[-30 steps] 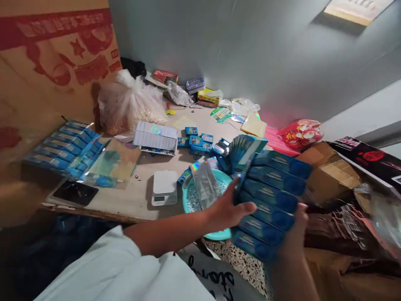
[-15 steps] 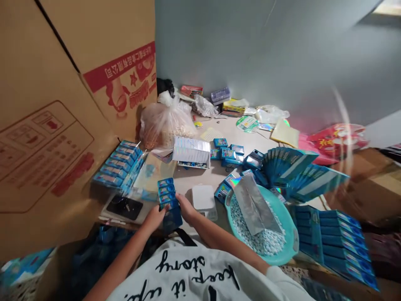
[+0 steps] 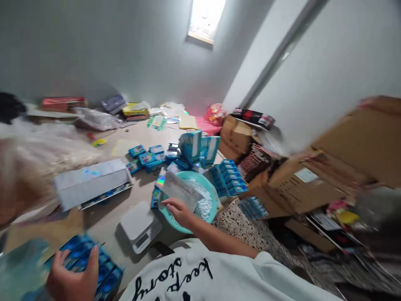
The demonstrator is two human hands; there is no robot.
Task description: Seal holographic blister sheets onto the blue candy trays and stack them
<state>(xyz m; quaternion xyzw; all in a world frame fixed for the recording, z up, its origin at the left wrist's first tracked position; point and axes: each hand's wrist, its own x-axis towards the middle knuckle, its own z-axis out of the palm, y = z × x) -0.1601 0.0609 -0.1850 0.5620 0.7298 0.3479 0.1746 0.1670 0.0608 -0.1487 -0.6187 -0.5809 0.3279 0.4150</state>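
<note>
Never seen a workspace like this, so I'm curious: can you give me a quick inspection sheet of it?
Surface: pale tabletop, with a digital scale on it.
Things at hand: teal basin of white pellets, with a silver foil bag resting in it; blue packs.
Clutter: small blue boxes, upright blue cards, a clear bag.
Hands: right hand at the basin's rim; left hand on the blue packs, blurred.
Cables: nothing seen.
Surroundings: cardboard boxes, speckled floor, grey wall, skylight.
</note>
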